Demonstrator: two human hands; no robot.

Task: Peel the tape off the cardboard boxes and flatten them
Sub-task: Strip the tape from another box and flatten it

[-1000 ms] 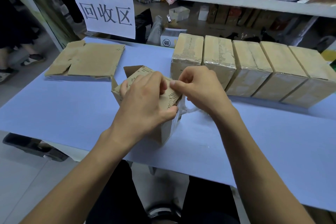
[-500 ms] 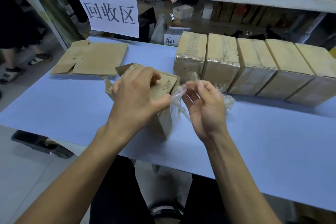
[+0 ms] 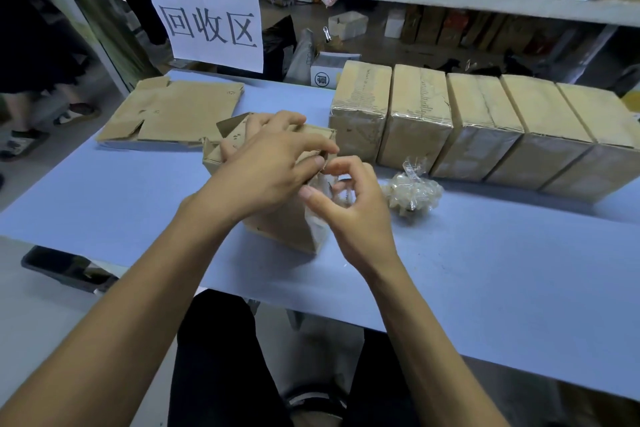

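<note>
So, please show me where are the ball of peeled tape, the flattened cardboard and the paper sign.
ball of peeled tape (image 3: 412,192), head view, its crumpled middle
flattened cardboard (image 3: 180,114), head view, top face
paper sign (image 3: 207,21), head view, printed middle

free: bare bench (image 3: 485,288) right of and nearer than right grip (image 3: 346,204) | blocked: tape wad (image 3: 412,192) just right; taped boxes (image 3: 478,128) beyond; flattened cardboard (image 3: 173,114) far-left

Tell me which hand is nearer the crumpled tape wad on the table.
Right. The right hand is just left of the tape wad, not touching it; the left hand rests on the opened box, farther left.
</note>
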